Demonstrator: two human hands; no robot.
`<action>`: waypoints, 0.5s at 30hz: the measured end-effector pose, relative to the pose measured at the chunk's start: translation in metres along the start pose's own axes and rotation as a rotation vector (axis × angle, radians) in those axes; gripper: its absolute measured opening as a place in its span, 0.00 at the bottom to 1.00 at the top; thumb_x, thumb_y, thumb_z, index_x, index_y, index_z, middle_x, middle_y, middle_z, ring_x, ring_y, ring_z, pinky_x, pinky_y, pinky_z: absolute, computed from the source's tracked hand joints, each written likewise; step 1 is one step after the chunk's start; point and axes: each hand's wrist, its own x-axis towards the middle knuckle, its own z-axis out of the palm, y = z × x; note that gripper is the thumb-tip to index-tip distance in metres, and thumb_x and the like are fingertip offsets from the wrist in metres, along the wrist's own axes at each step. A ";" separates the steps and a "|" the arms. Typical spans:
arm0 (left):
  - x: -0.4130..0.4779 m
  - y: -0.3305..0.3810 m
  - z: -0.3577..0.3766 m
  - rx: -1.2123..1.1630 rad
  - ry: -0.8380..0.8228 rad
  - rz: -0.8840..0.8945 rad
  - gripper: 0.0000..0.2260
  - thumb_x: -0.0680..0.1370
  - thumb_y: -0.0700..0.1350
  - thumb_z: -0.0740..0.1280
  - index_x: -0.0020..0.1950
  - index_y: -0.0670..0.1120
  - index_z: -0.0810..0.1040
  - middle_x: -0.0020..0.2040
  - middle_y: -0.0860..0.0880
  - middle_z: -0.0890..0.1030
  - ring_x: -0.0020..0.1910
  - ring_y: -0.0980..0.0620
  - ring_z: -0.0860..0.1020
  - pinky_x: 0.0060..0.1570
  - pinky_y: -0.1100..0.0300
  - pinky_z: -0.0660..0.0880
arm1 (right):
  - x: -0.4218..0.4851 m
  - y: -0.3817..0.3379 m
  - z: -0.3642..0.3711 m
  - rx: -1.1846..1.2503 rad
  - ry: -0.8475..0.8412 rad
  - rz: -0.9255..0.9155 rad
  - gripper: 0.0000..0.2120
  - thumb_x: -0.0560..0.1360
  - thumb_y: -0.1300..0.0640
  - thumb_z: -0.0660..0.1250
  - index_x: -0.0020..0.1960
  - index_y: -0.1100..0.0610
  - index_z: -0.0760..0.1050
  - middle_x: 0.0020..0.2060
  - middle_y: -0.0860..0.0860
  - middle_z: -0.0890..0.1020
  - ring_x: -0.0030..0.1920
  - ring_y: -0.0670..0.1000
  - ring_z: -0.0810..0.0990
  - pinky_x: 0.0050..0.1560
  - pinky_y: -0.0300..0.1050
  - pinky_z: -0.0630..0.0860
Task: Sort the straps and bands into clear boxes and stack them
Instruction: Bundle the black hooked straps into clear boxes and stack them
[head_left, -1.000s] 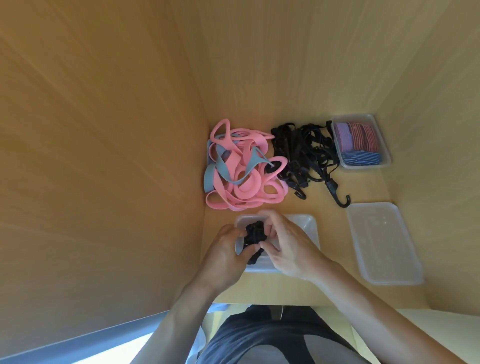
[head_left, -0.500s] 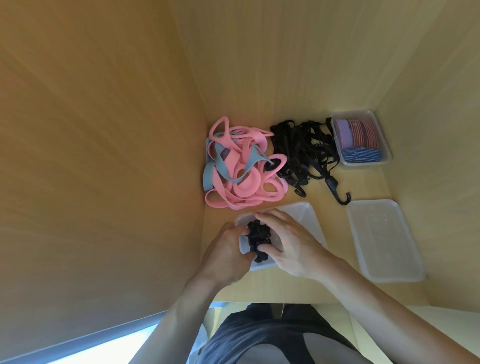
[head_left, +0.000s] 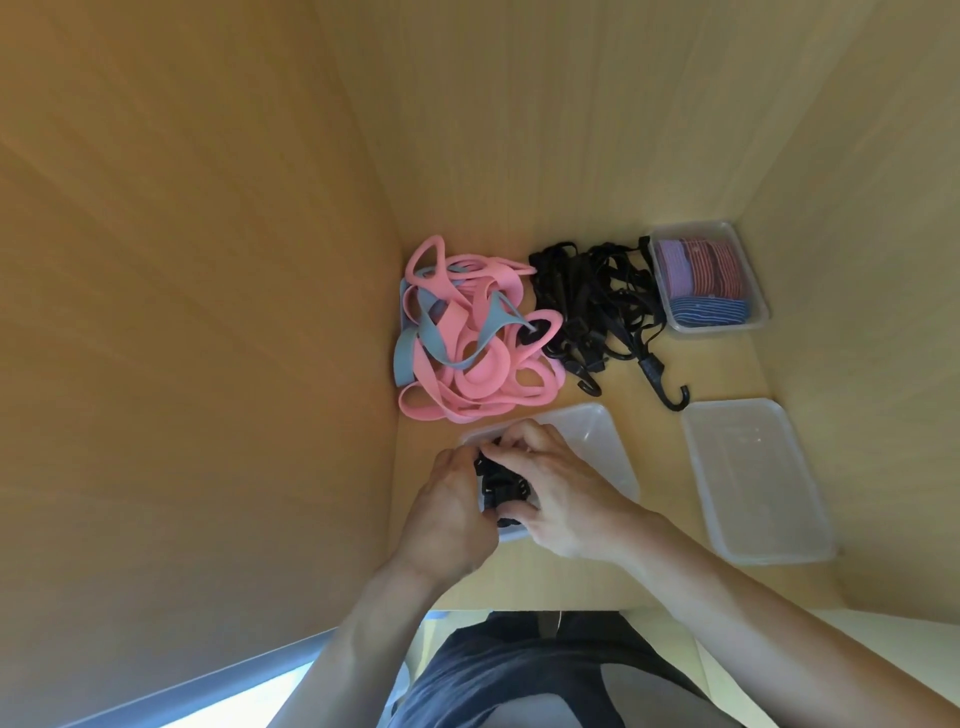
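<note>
A bundled black strap (head_left: 500, 488) sits in the near left end of a clear box (head_left: 592, 436) in front of me. My left hand (head_left: 447, 512) grips the bundle from the left. My right hand (head_left: 558, 493) holds it from the right, fingers curled over its top. Behind the box lies a heap of pink and grey-blue bands (head_left: 467, 338), and beside it a tangle of black hooked straps (head_left: 597, 306). Most of the bundle is hidden by my fingers.
A second clear box (head_left: 753, 478) stands empty at the right. Another clear box (head_left: 748, 322) at the back right holds purple, red and blue striped bands. Wooden walls close in on the left, back and right.
Both hands have pressed the black bundle lower into the near left end of the box. The box has turned slightly, its far end swinging right.
</note>
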 end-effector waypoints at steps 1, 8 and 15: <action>0.000 -0.001 0.000 -0.011 0.005 0.009 0.22 0.74 0.45 0.72 0.66 0.54 0.70 0.57 0.56 0.73 0.56 0.58 0.74 0.52 0.65 0.70 | 0.000 -0.001 0.001 -0.024 -0.001 0.000 0.31 0.77 0.56 0.71 0.77 0.49 0.65 0.63 0.43 0.64 0.68 0.46 0.61 0.70 0.43 0.68; 0.001 -0.005 -0.002 0.014 -0.004 0.018 0.21 0.74 0.45 0.72 0.66 0.53 0.71 0.58 0.57 0.72 0.57 0.58 0.73 0.51 0.68 0.67 | 0.005 -0.008 0.003 -0.127 -0.006 0.009 0.33 0.74 0.66 0.69 0.76 0.49 0.67 0.62 0.45 0.65 0.66 0.49 0.63 0.66 0.45 0.71; -0.007 -0.004 0.003 -0.059 0.105 -0.002 0.26 0.73 0.47 0.74 0.66 0.59 0.66 0.58 0.60 0.76 0.56 0.58 0.75 0.51 0.65 0.71 | -0.002 -0.004 -0.004 0.018 0.072 0.039 0.38 0.70 0.66 0.72 0.74 0.43 0.63 0.65 0.43 0.67 0.66 0.46 0.68 0.64 0.44 0.73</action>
